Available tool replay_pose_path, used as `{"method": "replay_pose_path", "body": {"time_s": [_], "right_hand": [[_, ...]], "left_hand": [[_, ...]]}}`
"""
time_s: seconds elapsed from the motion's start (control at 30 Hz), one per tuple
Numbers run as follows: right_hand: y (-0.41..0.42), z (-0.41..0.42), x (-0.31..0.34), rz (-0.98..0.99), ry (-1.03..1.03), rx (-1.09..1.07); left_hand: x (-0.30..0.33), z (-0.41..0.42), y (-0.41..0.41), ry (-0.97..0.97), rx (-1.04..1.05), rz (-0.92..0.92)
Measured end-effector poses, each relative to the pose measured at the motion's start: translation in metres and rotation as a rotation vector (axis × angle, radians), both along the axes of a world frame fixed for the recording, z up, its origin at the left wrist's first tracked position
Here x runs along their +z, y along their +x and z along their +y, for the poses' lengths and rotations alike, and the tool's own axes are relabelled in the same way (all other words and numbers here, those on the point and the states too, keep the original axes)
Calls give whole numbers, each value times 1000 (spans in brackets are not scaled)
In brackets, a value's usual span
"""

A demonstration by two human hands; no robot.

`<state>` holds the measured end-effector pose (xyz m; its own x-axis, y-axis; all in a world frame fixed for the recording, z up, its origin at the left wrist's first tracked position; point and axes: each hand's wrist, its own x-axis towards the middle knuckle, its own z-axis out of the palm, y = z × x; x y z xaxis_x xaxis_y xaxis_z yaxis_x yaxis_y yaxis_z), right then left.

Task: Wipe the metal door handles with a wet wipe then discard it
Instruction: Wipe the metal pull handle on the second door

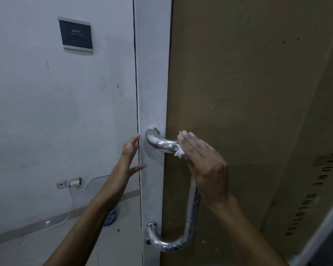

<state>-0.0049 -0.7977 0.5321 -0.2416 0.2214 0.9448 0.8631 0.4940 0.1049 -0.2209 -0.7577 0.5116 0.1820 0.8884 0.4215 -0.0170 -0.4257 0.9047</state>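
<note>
There is a single view, from a wide-angle camera worn on the person's head. It faces forward and slightly down, straight at the pale grey door frame (152, 83), and stands close to it. The curved chrome metal door handle (161, 144) sits a little below the middle of the picture, within arm's reach. Both forearms enter from the bottom edge. The wide lens bends straight edges near the sides. On the left it takes in the white wall (56, 102) down to the floor; brown cardboard sheeting (248, 93) fills the right.
</note>
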Motion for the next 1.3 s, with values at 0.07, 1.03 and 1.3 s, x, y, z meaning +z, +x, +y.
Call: {"method": "replay_pose_path", "body": {"time_s": [0.07,1.03,1.3], "right_hand": [[1,-1,2,16,-23,-2],[-34,-48,-149,533,-518,-37],[-30,-24,-114,435,-381,-59]], "left_hand": [[-1,-1,3,2,9,-7],[-61,-30,35,-16,229,158],[-83,-39,47,-49,235,231]]}}
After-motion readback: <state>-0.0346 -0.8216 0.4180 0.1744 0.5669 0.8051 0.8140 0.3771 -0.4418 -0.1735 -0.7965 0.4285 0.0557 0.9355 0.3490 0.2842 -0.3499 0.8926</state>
